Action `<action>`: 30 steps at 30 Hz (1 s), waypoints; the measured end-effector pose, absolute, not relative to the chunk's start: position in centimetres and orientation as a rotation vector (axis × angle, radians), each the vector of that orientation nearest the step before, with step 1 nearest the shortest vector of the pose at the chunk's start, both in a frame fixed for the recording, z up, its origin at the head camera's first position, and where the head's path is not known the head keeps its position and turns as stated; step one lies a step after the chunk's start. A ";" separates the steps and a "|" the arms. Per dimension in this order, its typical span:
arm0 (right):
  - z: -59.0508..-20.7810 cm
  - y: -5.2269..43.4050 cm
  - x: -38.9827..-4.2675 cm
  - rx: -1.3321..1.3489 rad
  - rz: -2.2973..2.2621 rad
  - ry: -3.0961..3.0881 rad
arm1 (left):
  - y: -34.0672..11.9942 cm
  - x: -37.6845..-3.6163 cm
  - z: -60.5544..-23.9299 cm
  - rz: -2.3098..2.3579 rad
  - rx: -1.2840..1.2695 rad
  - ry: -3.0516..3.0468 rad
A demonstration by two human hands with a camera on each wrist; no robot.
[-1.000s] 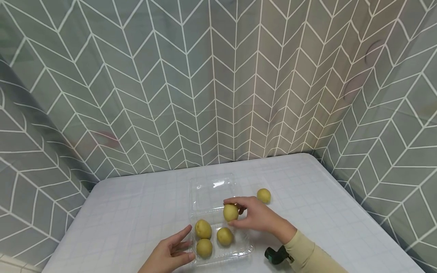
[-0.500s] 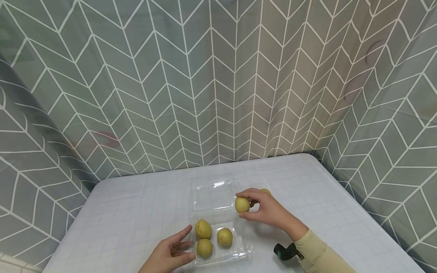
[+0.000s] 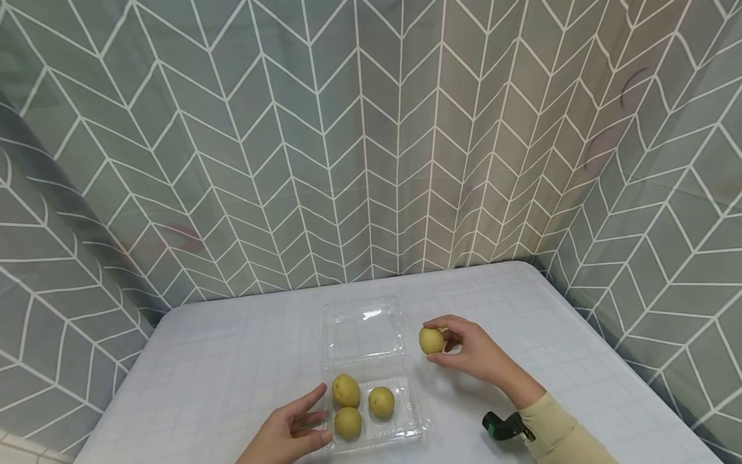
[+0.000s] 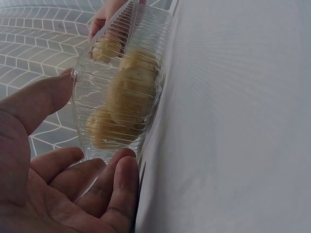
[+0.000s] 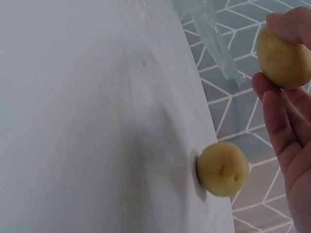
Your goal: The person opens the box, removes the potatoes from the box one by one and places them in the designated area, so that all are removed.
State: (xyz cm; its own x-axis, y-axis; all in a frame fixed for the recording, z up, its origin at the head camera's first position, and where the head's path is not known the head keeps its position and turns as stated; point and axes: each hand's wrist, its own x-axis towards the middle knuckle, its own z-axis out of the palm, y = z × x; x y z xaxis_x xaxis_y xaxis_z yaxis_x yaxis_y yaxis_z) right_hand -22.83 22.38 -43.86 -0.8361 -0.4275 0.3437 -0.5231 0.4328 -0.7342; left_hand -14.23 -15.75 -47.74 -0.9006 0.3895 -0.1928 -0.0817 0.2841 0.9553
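A clear plastic clamshell tray point(image 3: 414, 422) lies open on the white table, its lid point(image 3: 362, 328) flat behind it. Three yellow potatoes point(image 3: 346, 390) sit in the tray. My right hand point(image 3: 449, 343) grips a fourth potato point(image 3: 431, 340) in the air, right of the lid. In the right wrist view this held potato point(image 5: 284, 56) hangs above a loose potato point(image 5: 222, 168) on the table; my hand hides that one in the head view. My left hand point(image 3: 295, 425) rests with relaxed fingers against the tray's front left corner point(image 4: 121, 87).
The white table point(image 3: 232, 361) ends at grey chevron-patterned walls point(image 3: 371, 161) behind and on both sides. A black and green device point(image 3: 501, 426) sits at my right wrist. Bare tabletop lies left of the tray and at the far right.
My right hand has carried the potato from over the tray's back edge to the right, beside the lid, covering the loose potato. The left hand has stayed put.
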 end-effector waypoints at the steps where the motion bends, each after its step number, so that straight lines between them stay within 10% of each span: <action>1: -43.9 22.6 -22.9 0.858 1.368 -2.563 | -15.8 -14.2 -47.7 1.652 0.277 2.167; 30: -45.0 29.5 -24.8 0.510 1.278 -2.585 | -15.7 -14.2 -47.9 1.674 0.258 2.133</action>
State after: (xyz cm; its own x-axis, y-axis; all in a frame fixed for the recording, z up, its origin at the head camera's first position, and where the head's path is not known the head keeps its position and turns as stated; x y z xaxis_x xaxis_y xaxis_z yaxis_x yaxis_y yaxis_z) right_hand -24.75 29.48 -45.03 -0.9174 -0.2117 0.3370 -0.3963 0.5634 -0.7249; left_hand -14.23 -15.69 -47.86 -0.8966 0.3915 -0.2069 -0.1079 0.2600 0.9596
